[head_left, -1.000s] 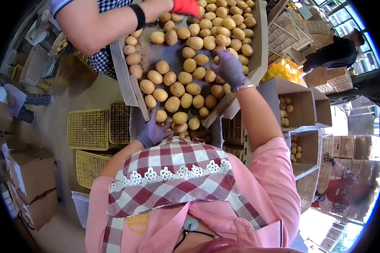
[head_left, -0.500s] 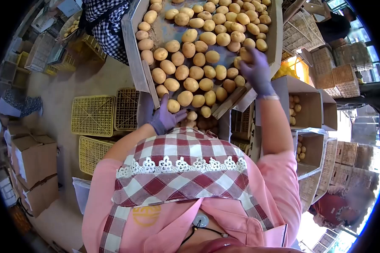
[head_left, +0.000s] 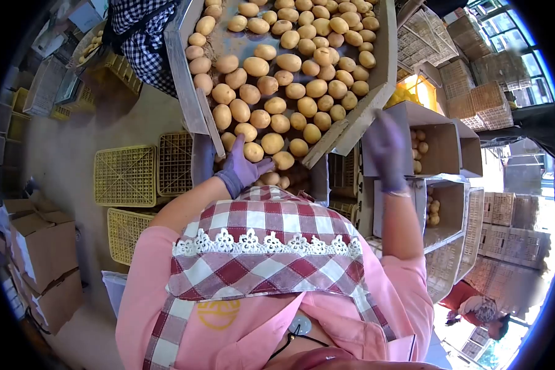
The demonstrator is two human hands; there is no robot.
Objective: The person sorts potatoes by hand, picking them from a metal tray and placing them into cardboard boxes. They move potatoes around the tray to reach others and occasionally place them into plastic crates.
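Note:
Many yellow potatoes [head_left: 277, 123] lie across a sloping, board-sided sorting tray [head_left: 180, 68]. My left hand [head_left: 243, 168], in a purple glove, is at the tray's near mouth with fingers spread against the lowest potatoes. Below it, more potatoes [head_left: 271, 179] sit in a container mostly hidden by my apron. My right hand [head_left: 386, 151], gloved likewise and blurred by motion, is just right of the tray's wooden end board [head_left: 345, 137], close to a cardboard box [head_left: 435, 132]. What it holds, if anything, I cannot tell.
To the right, another open box [head_left: 447, 213] contains several potatoes. Yellow plastic crates [head_left: 126, 176] stand on the floor at left, with cardboard boxes [head_left: 46, 246] farther out. A person in checked clothing [head_left: 143, 46] is by the tray's far left; another person [head_left: 481, 308] is at lower right.
My right hand has left the potatoes on the tray's right side and moved down and outward past its edge. My left hand stays at the mouth, where the potatoes have shifted. The view has swung slightly.

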